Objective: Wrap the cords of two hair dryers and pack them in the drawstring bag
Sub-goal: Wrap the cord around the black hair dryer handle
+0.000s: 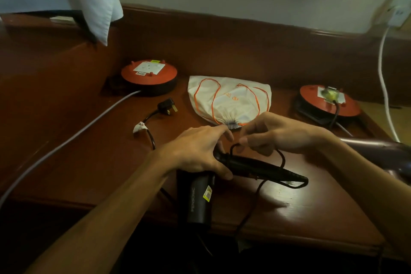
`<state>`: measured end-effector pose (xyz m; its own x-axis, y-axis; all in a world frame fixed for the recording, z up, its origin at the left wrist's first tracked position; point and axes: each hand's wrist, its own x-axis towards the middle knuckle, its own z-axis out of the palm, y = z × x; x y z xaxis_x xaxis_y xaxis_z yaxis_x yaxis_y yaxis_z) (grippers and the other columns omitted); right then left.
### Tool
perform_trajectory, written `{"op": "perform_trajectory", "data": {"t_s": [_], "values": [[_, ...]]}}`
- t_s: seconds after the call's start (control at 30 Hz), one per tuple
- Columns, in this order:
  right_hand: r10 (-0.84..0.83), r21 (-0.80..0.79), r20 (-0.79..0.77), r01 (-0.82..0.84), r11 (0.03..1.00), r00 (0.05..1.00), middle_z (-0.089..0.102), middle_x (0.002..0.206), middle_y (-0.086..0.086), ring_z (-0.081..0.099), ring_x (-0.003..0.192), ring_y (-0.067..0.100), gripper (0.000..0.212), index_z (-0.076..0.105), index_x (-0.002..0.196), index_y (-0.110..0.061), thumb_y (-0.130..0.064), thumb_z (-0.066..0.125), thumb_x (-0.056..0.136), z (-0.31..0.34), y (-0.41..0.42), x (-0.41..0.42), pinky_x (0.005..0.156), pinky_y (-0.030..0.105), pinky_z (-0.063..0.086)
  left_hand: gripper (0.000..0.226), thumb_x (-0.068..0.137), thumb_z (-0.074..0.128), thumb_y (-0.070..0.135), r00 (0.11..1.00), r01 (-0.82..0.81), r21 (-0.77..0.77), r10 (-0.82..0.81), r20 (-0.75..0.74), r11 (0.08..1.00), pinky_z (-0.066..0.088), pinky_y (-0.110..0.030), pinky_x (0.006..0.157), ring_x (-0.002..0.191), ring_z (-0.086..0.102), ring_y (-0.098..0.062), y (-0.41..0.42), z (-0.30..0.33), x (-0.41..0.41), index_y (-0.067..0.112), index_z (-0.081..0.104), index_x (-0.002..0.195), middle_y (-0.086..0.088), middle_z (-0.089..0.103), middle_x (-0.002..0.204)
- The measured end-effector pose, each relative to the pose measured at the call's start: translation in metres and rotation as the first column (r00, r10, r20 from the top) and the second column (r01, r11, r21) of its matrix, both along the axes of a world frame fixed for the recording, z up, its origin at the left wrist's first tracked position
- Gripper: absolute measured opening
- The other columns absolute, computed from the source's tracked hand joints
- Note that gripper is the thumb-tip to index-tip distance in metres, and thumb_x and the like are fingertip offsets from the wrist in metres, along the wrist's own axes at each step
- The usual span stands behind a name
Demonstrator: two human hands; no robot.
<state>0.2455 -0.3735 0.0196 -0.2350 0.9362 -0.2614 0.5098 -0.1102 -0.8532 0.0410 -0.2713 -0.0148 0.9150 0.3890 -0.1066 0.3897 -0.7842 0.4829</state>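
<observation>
under the left hand (198,151), a black hair dryer (200,198) lies on the wooden desk (300,211), folded handle stretching right beneath both hands. left palm faces down, thumb and fingers clamped on the handle near the hinge, forearm angled in from lower left. right hand (273,133) hovers just beyond the handle, fingers curled, pinching a loop of the black cord (282,158). cord's plug (166,107) lies beyond the left hand. white drawstring bag (229,98) sits just past both hands, cinched shut. 2nd dryer (378,151) shows partly by the right forearm.
</observation>
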Motion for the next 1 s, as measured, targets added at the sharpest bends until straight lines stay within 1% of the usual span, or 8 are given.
{"op": "perform_trajectory", "data": {"t_s": [0.17,0.23,0.33,0.47,0.63,0.73,0.9,1.0], "values": [[0.167,-0.090,0.060,-0.161,0.983,0.984,0.049,0.072,0.025,0.037,0.056,0.028,0.023,0.072,0.116,-0.008,-0.011,0.054,0.103,0.013,-0.023,0.000,0.049,0.031,0.031,0.068,0.069,0.083,0.062,0.999,0.045,0.010,-0.045,-0.017,0.999,0.049,-0.040,0.095,0.104,0.060,-0.003,0.001,0.002,-0.003,0.046,0.061,0.131,0.023,0.068,0.106],[0.071,-0.125,0.005,-0.070,0.990,0.997,0.047,0.065,0.017,0.039,0.052,0.026,0.023,0.073,0.116,-0.006,-0.009,0.056,0.100,0.017,-0.032,0.017,0.046,0.031,0.035,0.067,0.067,0.083,0.065,0.999,0.030,-0.020,-0.030,-0.026,0.999,0.050,-0.041,0.097,0.105,0.062,-0.003,0.001,0.001,-0.007,0.046,0.063,0.129,0.024,0.071,0.106],[-0.112,-0.075,0.184,0.128,0.989,0.976,0.054,0.063,0.012,0.045,0.050,0.026,0.020,0.075,0.092,-0.007,-0.025,0.066,0.093,0.016,-0.041,0.034,0.043,0.024,0.040,0.070,0.067,0.082,0.067,0.999,0.021,0.022,-0.020,-0.044,1.000,0.049,-0.039,0.098,0.109,0.063,-0.005,-0.003,0.001,-0.007,0.044,0.064,0.130,0.019,0.072,0.113],[-0.189,0.093,0.227,0.172,0.981,0.955,0.051,0.059,0.004,0.040,0.048,0.019,0.019,0.077,0.085,-0.020,-0.035,0.067,0.090,0.019,-0.050,0.021,0.042,0.027,0.031,0.071,0.064,0.084,0.067,1.000,-0.024,0.014,0.024,0.005,1.000,0.051,-0.038,0.099,0.109,0.065,-0.007,-0.001,0.002,-0.005,0.042,0.066,0.128,0.016,0.073,0.114],[-0.008,0.174,0.433,-0.075,0.982,0.901,0.072,0.083,-0.001,0.064,0.069,0.010,0.021,0.075,0.106,-0.030,-0.036,0.056,0.101,0.011,-0.076,-0.042,0.062,0.038,0.053,0.050,0.064,0.094,0.044,0.982,-0.064,-0.179,0.094,0.165,0.982,0.054,-0.037,0.099,0.101,0.070,-0.002,0.008,-0.006,-0.011,0.034,0.077,0.110,0.011,0.077,0.104],[-0.061,0.180,0.592,-0.059,0.982,0.804,0.073,0.097,-0.011,0.067,0.083,0.009,0.025,0.067,0.121,-0.041,-0.035,0.051,0.102,0.009,-0.087,-0.043,0.074,0.036,0.056,0.050,0.064,0.094,0.042,0.980,-0.062,-0.203,0.098,0.171,0.977,0.054,-0.038,0.099,0.100,0.070,-0.001,0.008,-0.007,-0.014,0.034,0.077,0.110,0.011,0.077,0.103],[-0.314,0.320,0.697,0.113,0.941,0.645,0.064,0.066,-0.007,0.062,0.061,0.011,0.025,0.063,0.078,-0.032,-0.043,0.053,0.098,0.015,-0.090,-0.015,0.062,0.043,0.056,0.056,0.058,0.091,0.058,0.985,-0.102,-0.152,0.122,0.123,0.983,0.053,-0.041,0.098,0.099,0.068,-0.001,0.012,-0.008,-0.011,0.041,0.075,0.109,0.017,0.075,0.098],[-0.417,0.404,0.621,0.184,0.896,0.664,0.065,0.064,-0.007,0.062,0.058,0.010,0.027,0.064,0.081,-0.031,-0.048,0.050,0.097,-0.003,-0.095,-0.020,0.059,0.040,0.055,0.055,0.057,0.090,0.060,0.976,-0.133,-0.148,0.156,0.154,0.980,0.053,-0.044,0.096,0.097,0.068,-0.002,0.015,-0.008,-0.006,0.041,0.076,0.106,0.018,0.076,0.096]]}}
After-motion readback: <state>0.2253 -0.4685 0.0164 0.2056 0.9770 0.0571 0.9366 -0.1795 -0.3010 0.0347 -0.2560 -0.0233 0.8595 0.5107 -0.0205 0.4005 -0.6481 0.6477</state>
